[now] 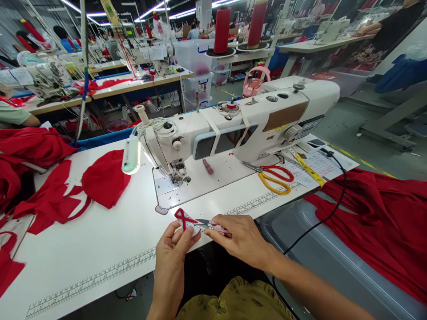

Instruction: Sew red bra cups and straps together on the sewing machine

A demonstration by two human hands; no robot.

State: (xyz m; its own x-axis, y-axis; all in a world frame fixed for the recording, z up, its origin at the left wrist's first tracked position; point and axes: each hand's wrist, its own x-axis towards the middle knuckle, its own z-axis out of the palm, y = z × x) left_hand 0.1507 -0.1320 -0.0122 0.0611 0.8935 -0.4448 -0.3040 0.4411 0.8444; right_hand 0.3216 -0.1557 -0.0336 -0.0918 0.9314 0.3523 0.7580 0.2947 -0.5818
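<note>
Over the table's front edge, my left hand point(176, 244) pinches a small white piece with red strips crossing on it point(184, 218). Fingers and thumb are closed on its lower end. From the right, my right hand point(238, 235) grips small thread snips point(218, 227) with pinkish handles. The snips' blades point left and lie against the white piece; whether they touch a thread is too small to tell. Just beyond both hands stands a white sewing machine point(213, 120), its needle area to the upper left of the fingers.
Scissors with red and yellow handles point(275, 178) lie right of the machine, near a yellow tape measure point(308, 168) and papers. Red fabric pieces point(106, 178) lie on the left. A grey bin point(320, 249) with red cloth stands at the right, a black cable point(333, 213) hanging across it.
</note>
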